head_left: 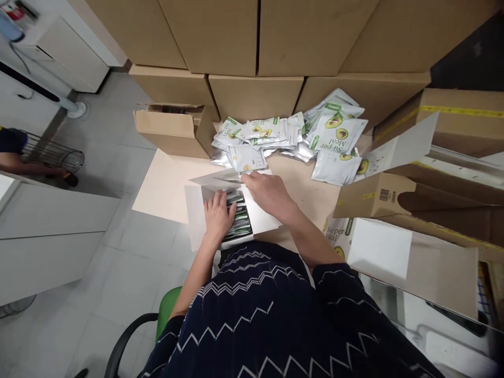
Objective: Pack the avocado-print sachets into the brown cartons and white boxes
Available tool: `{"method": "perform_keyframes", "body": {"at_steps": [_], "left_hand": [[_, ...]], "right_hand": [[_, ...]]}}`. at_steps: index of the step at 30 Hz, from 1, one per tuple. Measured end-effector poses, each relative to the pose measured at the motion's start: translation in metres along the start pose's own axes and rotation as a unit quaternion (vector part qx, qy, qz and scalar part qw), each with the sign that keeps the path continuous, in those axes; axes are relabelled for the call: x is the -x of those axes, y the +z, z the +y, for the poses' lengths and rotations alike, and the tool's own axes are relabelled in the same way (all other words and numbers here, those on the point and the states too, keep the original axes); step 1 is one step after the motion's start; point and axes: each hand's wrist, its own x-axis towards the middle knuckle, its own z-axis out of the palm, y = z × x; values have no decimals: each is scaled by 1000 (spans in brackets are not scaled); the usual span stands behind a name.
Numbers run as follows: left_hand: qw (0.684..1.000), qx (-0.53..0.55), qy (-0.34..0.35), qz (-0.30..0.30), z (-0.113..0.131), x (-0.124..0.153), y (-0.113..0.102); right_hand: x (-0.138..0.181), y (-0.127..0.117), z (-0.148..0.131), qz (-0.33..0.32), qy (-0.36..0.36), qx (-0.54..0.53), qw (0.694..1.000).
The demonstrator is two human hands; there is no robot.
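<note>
A white carton [194, 218] stands open at the front edge of the table, its flaps folded outward. Several packets [240, 215] are lined up on edge inside it. My left hand [218, 216] reaches into the carton's left side, fingers stretched and thumb apart, resting against the packets. Over the carton's far right corner, my right hand [270, 195] is closed on a thin, flat, silvery packet [229, 181], seen nearly edge-on. Beyond the carton lies a heap of white packets [263, 131] with avocado pictures and "Su-per Meal" print.
A small open brown box [169, 134] stands at the back left. Large cardboard boxes [255, 100] are stacked behind the table [169, 178]. Open brown boxes [394, 194] and white cartons [378, 252] crowd the right. Another person's arm [31, 167] shows at far left.
</note>
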Motion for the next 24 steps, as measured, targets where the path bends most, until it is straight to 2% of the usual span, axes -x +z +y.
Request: {"method": "perform_keyframes", "body": {"at_steps": [4,9,12,15,19,24], "left_hand": [[1000,-7,-3,-9,2,2,-3],[1000,-3,-11,-6,3,1,-2],[1000,12,-13,1,1,2,1],[1000,22,-14,4,0,3,4],[1000,23,-10,11,-1,3,7],[999,15,-10,28,-2,4,10]], "right_hand": [[-30,5,-27,-30,-39,62,997],[-69,43,-32,-95,-109,59,988],[-81,62,-22,-123,-98,57,986],[-87,69,-17,-124,-91,53,987],[-94,75,-24,-117,-99,48,987],[-114,99,-37,-134,-118,22,984]]}}
